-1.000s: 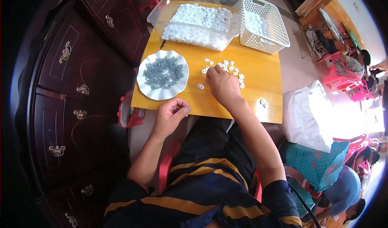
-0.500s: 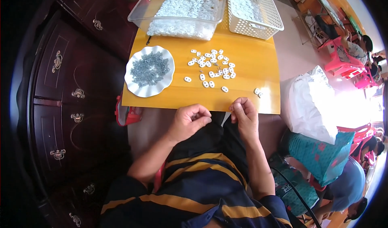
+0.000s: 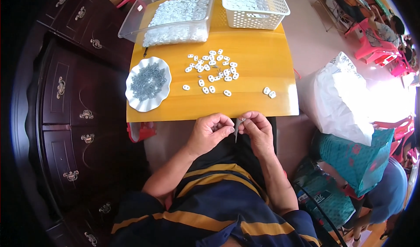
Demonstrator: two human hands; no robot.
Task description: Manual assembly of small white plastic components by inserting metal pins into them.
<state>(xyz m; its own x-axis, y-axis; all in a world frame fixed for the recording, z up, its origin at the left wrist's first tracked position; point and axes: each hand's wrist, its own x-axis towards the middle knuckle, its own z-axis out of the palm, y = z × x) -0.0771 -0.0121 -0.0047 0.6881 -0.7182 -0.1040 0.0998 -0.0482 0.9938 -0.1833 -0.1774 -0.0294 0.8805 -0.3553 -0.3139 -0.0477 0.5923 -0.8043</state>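
Note:
My left hand and my right hand meet just below the near edge of the yellow table, fingertips pinched together on a small grey metal piece that hangs between them. Whether a white part is also held is hidden by the fingers. A scatter of small white plastic pieces lies on the table beyond my hands, with two more white pieces apart at the right. A white scalloped plate at the left holds a heap of small grey metal parts.
A clear plastic tub full of white pieces and a white mesh basket stand at the table's far side. Dark wooden drawers line the left. A white bag and a teal bag sit on the floor at the right.
My right hand left the scattered white pieces and drew back to the table's near edge. My left hand rose to meet it, and both now pinch the small grey piece.

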